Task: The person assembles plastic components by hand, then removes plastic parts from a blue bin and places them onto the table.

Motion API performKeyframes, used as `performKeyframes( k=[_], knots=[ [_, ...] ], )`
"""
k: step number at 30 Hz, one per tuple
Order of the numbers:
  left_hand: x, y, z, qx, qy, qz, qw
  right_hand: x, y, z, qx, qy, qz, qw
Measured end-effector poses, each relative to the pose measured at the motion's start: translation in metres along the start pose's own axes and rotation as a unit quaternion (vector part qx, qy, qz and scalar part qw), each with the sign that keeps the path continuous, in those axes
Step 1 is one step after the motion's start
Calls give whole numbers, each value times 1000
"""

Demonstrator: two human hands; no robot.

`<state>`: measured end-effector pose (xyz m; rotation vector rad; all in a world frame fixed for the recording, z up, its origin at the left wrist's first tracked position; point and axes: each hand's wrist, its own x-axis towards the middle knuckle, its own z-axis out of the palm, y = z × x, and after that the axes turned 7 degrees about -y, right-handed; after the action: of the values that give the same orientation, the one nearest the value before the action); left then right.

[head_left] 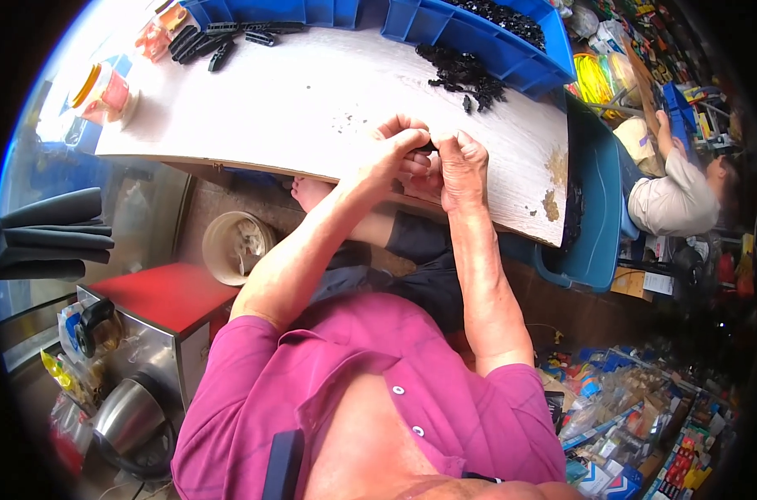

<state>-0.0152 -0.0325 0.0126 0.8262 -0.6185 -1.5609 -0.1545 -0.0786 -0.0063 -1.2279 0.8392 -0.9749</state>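
Note:
Over the near edge of the white table, my two hands meet fingertip to fingertip. Between them shows a small black part, mostly covered by fingers, so its full shape is hidden. My left hand pinches it from the left with thumb and forefinger. From the other side my right hand closes thumb and fingers on it. Farther back on the table lies a loose heap of small black parts. At the far left several long black strips of joined pieces are piled together.
Blue bins line the far table edge, the right one holding black parts. A teal tub stands at the table's right end. A tub with a yellow lid sits far left. Below is a whitish bucket. Another person sits at right.

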Motion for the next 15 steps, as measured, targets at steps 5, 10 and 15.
performKeyframes(
  k=[5,10,15],
  knots=[
    [50,3,-11,461,99,215,855,-9,-12,-8,100,67,7,993],
    [106,8,-7,694,139,266,654,-9,-35,-51,175,189,55,965],
    [120,0,-14,723,59,270,633,-10,-69,-107,129,428,52,893]
  ],
)
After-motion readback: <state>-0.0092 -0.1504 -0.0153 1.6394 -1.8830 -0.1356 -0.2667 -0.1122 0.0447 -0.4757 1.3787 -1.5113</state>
